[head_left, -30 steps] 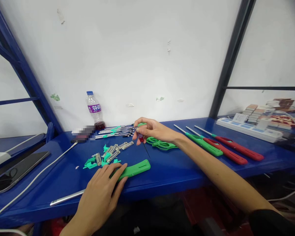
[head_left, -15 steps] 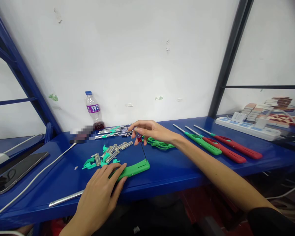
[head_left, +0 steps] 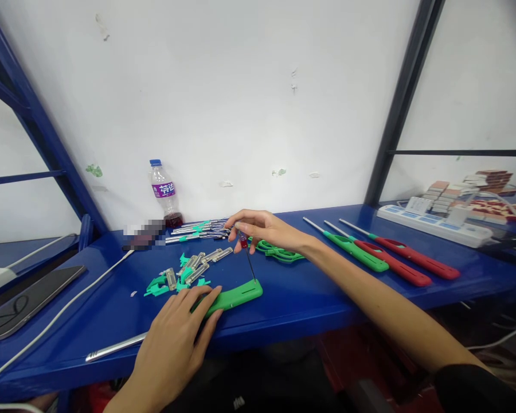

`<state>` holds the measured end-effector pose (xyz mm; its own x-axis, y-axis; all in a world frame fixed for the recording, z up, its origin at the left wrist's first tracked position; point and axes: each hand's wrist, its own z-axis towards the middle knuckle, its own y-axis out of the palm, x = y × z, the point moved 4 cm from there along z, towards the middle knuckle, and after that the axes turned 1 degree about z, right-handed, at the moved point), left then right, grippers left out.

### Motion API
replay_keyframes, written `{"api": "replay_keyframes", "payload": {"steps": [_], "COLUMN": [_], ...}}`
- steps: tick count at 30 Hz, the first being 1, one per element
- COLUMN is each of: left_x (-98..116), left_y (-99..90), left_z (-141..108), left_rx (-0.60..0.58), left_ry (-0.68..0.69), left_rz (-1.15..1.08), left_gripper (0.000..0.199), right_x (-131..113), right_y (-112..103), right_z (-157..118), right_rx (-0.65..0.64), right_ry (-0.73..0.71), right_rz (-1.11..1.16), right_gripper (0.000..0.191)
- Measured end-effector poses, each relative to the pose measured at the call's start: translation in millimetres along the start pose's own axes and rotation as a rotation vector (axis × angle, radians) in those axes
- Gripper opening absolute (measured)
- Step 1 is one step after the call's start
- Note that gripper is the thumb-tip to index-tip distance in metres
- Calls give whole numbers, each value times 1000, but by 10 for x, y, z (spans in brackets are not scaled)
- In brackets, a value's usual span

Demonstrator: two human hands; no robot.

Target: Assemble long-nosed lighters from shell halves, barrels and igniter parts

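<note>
My left hand (head_left: 176, 327) is closed around a green gas lighter (head_left: 241, 295) near the table's front edge. The lighter's metal tube (head_left: 116, 347) comes out past the hand to the left. In my right hand (head_left: 262, 226) is a screwdriver (head_left: 243, 240) with a clear and red handle, gripped at the top by the fingers. Its thin dark shaft slants down, and the tip meets the right end of the green handle. Behind my left hand lie transparent fuel tanks (head_left: 196, 272) and teal plastic pieces (head_left: 157, 285). Green handle shells (head_left: 279, 251) lie behind my right wrist.
Several metal tubes with wires (head_left: 193, 232) lie near the wall beside a drink bottle (head_left: 165, 195). At right are a green lighter (head_left: 356, 249), red lighters (head_left: 417, 258) and a power strip (head_left: 434, 223). A phone (head_left: 30, 304) and a white cable (head_left: 69, 310) lie left.
</note>
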<state>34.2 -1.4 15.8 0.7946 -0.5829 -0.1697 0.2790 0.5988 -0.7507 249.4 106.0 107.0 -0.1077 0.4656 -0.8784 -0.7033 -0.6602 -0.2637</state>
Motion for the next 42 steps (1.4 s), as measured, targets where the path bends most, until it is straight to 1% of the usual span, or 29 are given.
{"api": "replay_keyframes", "payload": {"steps": [7, 10, 14, 20, 24, 42], "left_x": [-8, -11, -11, -13, -13, -13], "left_y": [9, 5, 1, 4, 2, 15], "left_z": [-14, -17, -12, -17, -19, -13], "left_rx": [9, 21, 6, -7, -5, -16], "left_ry": [16, 12, 3, 1, -5, -8], "left_rz": [16, 12, 5, 9, 4, 7], "left_gripper": [39, 39, 39, 40, 40, 41], "right_x": [-8, -27, -40, -41, -58, -62], "right_y": [5, 1, 13, 26, 17, 19], "right_z": [-11, -7, -6, -24, -32, -32], "right_rx": [-13, 2, 9, -23, -9, -39], "right_ry": [10, 2, 12, 20, 22, 27], "right_rz": [6, 13, -1, -14, -13, -14], "right_gripper": [31, 31, 32, 32, 33, 33]}}
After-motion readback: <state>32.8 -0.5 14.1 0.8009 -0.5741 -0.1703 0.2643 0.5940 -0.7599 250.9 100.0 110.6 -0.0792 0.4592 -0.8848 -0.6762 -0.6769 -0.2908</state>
